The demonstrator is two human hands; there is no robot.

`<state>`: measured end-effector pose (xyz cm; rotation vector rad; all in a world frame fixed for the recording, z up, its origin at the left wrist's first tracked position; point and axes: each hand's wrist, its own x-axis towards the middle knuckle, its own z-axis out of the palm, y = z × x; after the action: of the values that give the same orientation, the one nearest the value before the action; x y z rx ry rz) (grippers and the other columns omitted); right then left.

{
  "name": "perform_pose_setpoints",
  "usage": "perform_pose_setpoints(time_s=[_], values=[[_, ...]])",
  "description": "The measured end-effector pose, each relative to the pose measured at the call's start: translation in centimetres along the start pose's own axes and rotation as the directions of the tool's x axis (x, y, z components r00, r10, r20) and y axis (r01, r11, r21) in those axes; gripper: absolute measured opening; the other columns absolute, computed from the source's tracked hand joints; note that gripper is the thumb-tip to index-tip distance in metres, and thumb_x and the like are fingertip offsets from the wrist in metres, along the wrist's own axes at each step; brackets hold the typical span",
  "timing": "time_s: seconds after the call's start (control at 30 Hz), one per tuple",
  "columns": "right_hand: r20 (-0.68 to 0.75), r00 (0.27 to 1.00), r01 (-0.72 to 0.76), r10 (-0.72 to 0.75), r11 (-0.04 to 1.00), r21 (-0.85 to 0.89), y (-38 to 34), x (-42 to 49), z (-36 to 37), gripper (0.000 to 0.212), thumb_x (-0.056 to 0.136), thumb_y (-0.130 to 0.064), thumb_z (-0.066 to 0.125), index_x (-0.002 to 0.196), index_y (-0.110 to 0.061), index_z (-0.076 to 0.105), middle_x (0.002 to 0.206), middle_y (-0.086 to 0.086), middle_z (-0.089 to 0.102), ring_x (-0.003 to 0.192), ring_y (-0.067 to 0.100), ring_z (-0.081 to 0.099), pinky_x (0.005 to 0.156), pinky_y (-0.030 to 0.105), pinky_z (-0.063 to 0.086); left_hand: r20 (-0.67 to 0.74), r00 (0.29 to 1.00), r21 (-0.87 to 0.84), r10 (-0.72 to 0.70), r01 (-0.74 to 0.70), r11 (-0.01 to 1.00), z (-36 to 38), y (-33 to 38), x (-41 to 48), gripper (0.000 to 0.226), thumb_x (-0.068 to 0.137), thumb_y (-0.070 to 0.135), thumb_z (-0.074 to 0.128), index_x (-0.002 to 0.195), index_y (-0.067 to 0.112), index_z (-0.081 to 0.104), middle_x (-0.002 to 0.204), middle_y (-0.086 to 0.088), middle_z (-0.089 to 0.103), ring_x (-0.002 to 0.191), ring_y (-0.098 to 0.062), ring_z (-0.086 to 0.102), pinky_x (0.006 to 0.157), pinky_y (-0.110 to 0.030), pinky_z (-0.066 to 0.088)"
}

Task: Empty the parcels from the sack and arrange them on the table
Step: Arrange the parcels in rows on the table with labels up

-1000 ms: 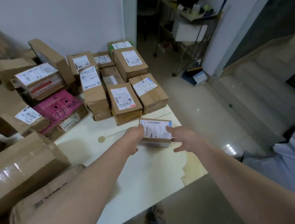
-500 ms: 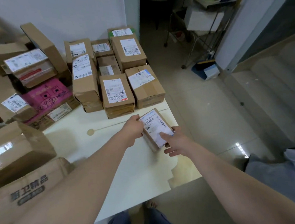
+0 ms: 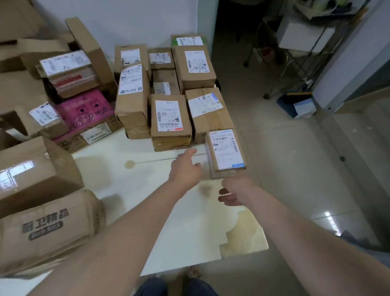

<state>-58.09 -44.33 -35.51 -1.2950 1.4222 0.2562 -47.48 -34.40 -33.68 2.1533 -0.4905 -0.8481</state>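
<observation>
At the left edge of the table (image 3: 173, 232), a large taped box (image 3: 26, 176) and, nearer, a soft brown parcel (image 3: 45, 231) with printed characters. Further right and farther back, a pink parcel (image 3: 84, 110) with handwriting, then labelled brown parcels (image 3: 168, 114) packed side by side in rows. Over the bare tabletop, left hand (image 3: 185, 172) just left of the small parcel (image 3: 225, 152): thumb stuck out, fingers loosely curled, gripping nothing; contact with the parcel's side impossible to tell. Small parcel flat at the table's right edge, label up, at the near end of the rows. Just nearer, right hand (image 3: 234, 191), apart from it, fingers slack and half curled, empty.
</observation>
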Motion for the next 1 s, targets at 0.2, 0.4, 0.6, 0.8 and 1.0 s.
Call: perform_pose_setpoints(time_s=[0.2,0.4,0.6,0.8,1.0], values=[[0.209,0.971,0.15,-0.119,0.979,-0.139,-2.5,-2.3,5.8,0.01,0.095,-0.014,0.05,0.094,-0.01,0.059,0.088,0.006,0.064,0.067,0.019,0.061,0.066,0.031,0.053,-0.4,0.916,0.19,0.029,0.052,0.981,-5.7,-3.3,-2.0,0.047,0.093,0.014,0.051,0.139,0.024,0.048,0.142,-0.01,0.042,0.136,-0.026,0.03,0.109,-0.036,0.032],[0.388,0.899,0.283,-0.204,0.946,-0.159,-3.0,-6.2,13.3,0.02,0.098,-0.025,0.052,0.11,-0.011,0.058,0.115,0.011,0.065,0.087,0.022,0.063,0.086,0.04,0.056,-0.752,0.641,0.168,-0.155,0.414,0.895,-14.5,-9.7,-6.0,0.046,0.087,0.024,0.061,0.132,0.018,0.049,0.141,-0.016,0.037,0.131,-0.034,0.031,0.11,-0.043,0.024],[0.531,0.843,0.225,-0.086,0.953,-0.204,-0.8,-10.2,21.1,0.061,0.097,-0.053,0.049,0.143,-0.014,0.041,0.139,0.007,0.046,0.118,0.031,0.055,0.079,0.046,0.06,-0.629,0.447,-0.202,-0.636,0.696,0.689,-21.0,-18.4,-11.0,0.055,0.089,0.035,0.051,0.137,0.011,0.038,0.143,-0.021,0.036,0.131,-0.038,0.032,0.112,-0.047,0.024],[0.336,0.935,0.143,-0.112,0.987,-0.068,-0.1,-12.2,22.1,0.067,0.096,-0.067,0.021,0.142,-0.022,0.039,0.141,0.008,0.049,0.126,0.036,0.05,0.097,0.057,0.049,-0.451,0.628,-0.262,-0.634,0.586,0.767,-21.5,-19.1,-11.7,0.067,0.097,0.054,0.025,0.14,0.006,0.044,0.14,-0.019,0.046,0.129,-0.038,0.042,0.107,-0.045,0.035],[-0.015,0.987,0.154,-0.158,0.932,0.329,-0.1,-11.1,14.7,0.073,0.092,-0.074,0.021,0.132,-0.022,0.052,0.125,-0.003,0.059,0.106,0.019,0.055,0.097,0.039,0.04,-0.341,0.816,-0.497,-0.466,0.265,0.827,-18.1,-14.2,-11.3,0.063,0.101,0.055,0.014,0.13,0.014,0.053,0.129,-0.01,0.056,0.12,-0.034,0.051,0.103,-0.046,0.04]])
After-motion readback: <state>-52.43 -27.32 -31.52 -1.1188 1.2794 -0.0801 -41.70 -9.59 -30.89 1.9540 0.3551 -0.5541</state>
